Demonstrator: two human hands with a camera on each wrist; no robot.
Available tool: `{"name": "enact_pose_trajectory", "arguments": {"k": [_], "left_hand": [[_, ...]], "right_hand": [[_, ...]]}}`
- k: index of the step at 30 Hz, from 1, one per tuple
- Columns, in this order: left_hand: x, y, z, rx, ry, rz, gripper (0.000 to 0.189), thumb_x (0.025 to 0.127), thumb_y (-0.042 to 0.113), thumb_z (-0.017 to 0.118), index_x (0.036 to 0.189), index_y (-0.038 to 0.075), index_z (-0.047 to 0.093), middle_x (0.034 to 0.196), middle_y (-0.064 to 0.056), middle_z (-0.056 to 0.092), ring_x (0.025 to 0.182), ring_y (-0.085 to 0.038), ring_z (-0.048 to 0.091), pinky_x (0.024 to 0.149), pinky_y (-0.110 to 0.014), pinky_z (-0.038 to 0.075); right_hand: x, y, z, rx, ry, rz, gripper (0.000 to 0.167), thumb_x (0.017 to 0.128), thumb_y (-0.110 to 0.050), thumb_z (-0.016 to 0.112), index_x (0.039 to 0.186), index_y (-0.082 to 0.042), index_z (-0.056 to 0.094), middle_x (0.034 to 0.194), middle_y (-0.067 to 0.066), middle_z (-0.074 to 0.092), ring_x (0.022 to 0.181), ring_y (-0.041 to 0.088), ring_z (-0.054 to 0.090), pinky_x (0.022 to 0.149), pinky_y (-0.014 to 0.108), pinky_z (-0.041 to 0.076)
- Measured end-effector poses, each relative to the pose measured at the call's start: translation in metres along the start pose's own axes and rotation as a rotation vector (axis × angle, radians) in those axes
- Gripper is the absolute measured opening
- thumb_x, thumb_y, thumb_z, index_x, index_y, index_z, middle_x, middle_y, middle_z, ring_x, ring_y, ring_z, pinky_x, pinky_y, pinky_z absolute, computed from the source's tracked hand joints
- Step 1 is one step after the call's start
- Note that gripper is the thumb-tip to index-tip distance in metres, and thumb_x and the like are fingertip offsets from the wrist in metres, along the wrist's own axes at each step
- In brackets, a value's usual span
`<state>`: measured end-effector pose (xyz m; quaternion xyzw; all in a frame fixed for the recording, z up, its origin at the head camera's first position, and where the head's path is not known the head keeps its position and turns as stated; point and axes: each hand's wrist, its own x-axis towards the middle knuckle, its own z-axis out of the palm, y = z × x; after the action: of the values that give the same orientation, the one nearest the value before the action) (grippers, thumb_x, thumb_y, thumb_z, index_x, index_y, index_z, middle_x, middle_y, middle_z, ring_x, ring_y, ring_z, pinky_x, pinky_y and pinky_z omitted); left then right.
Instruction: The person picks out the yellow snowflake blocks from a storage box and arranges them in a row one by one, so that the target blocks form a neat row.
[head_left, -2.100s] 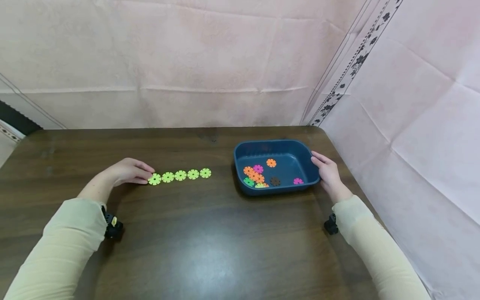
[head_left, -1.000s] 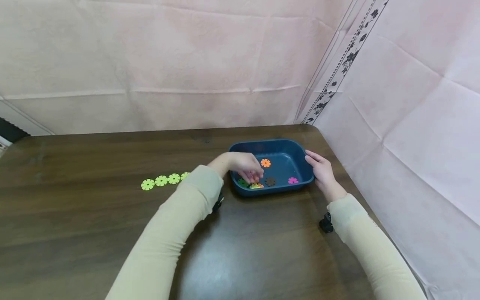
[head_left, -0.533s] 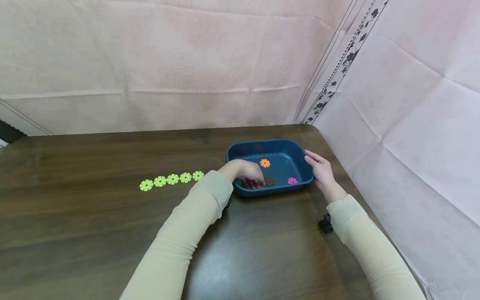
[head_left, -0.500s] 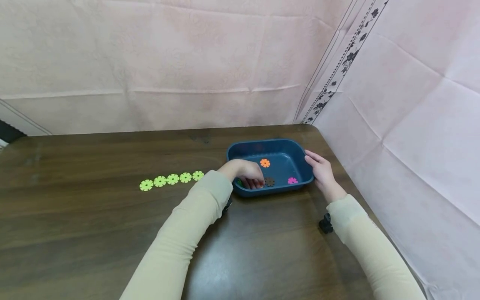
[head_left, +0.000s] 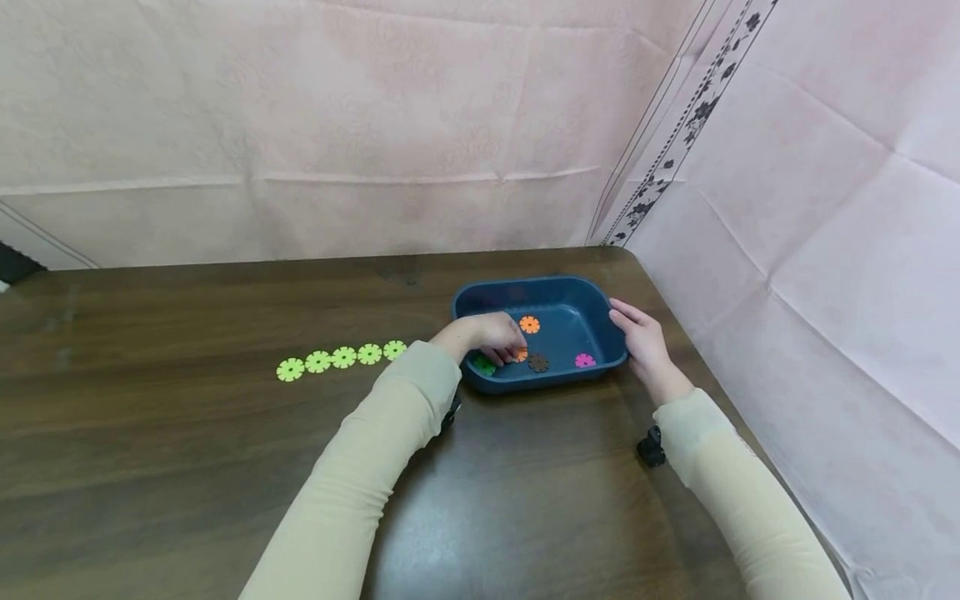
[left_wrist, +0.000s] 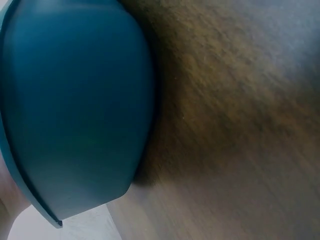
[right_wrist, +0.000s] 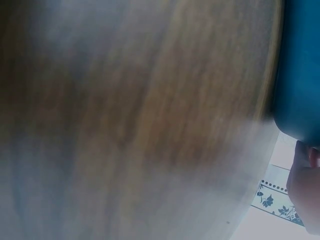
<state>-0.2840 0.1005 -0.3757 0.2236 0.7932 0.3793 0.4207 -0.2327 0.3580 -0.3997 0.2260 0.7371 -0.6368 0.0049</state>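
A blue plastic tray (head_left: 551,379) stands on the table with flower-shaped discs inside. My right hand (head_left: 645,343) grips its right rim; in the right wrist view part of that hand (right_wrist: 306,192) shows below the tray's edge. My left hand (head_left: 491,333) reaches over the tray's left side, fingers bent downward among the discs. Whether it pinches one is hidden. Near those fingers are a green disc (head_left: 483,364) and an orange disc (head_left: 522,355). A second orange disc (head_left: 529,324), a dark brown disc (head_left: 537,362) and a pink disc (head_left: 585,361) lie farther right.
Several yellow-green discs (head_left: 344,357) form a row on the brown wooden table (head_left: 225,433), left of the tray; the left sleeve comes close to the row's right end. Pale patterned cloth (head_left: 375,125) hangs behind the table and along its right side.
My left hand has left the row's left end and moved right into the tray, then risen slightly over the last half second. The right hand still holds the rim.
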Motion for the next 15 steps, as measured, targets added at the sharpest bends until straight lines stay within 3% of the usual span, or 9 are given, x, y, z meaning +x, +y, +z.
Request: {"name": "enact_pose_trajectory", "arguments": {"k": [5, 9, 13, 15], "left_hand": [[-0.0004, 0.0008, 0.0011, 0.065, 0.115, 0.028, 0.024, 0.092, 0.004, 0.052, 0.114, -0.002, 0.061, 0.104, -0.011, 0.061, 0.084, -0.019, 0.058, 0.081, -0.031, 0.055], [0.0001, 0.0012, 0.0023, 0.188, 0.241, 0.026, 0.025, 0.087, 0.004, 0.062, 0.111, 0.001, 0.063, 0.114, -0.011, 0.062, 0.089, -0.019, 0.060, 0.082, -0.031, 0.055], [0.0040, -0.0008, 0.0037, 0.316, 0.275, 0.010, 0.023, 0.083, 0.006, 0.067, 0.106, 0.002, 0.064, 0.111, -0.010, 0.062, 0.095, -0.019, 0.057, 0.085, -0.031, 0.053], [0.0062, -0.0019, 0.0047, 0.352, 0.274, 0.010, 0.019, 0.083, 0.006, 0.068, 0.101, 0.002, 0.065, 0.102, -0.007, 0.063, 0.091, -0.018, 0.056, 0.083, -0.030, 0.053]], "right_hand": [[0.0013, 0.0006, 0.0003, -0.004, 0.006, 0.003, 0.047, 0.097, -0.027, 0.049, 0.142, -0.013, 0.041, 0.154, 0.005, 0.028, 0.142, 0.021, 0.024, 0.117, 0.037, 0.024], [0.0023, 0.0009, 0.0008, 0.000, 0.009, 0.000, 0.047, 0.097, -0.026, 0.050, 0.141, -0.013, 0.042, 0.154, 0.005, 0.029, 0.142, 0.021, 0.025, 0.117, 0.037, 0.025], [0.0020, 0.0003, 0.0005, 0.007, 0.009, -0.002, 0.047, 0.097, -0.026, 0.050, 0.141, -0.012, 0.041, 0.154, 0.005, 0.029, 0.142, 0.020, 0.025, 0.117, 0.036, 0.025], [0.0019, 0.0001, 0.0002, 0.004, 0.010, -0.004, 0.047, 0.097, -0.026, 0.050, 0.141, -0.012, 0.041, 0.153, 0.005, 0.029, 0.142, 0.020, 0.025, 0.117, 0.036, 0.025]]}}
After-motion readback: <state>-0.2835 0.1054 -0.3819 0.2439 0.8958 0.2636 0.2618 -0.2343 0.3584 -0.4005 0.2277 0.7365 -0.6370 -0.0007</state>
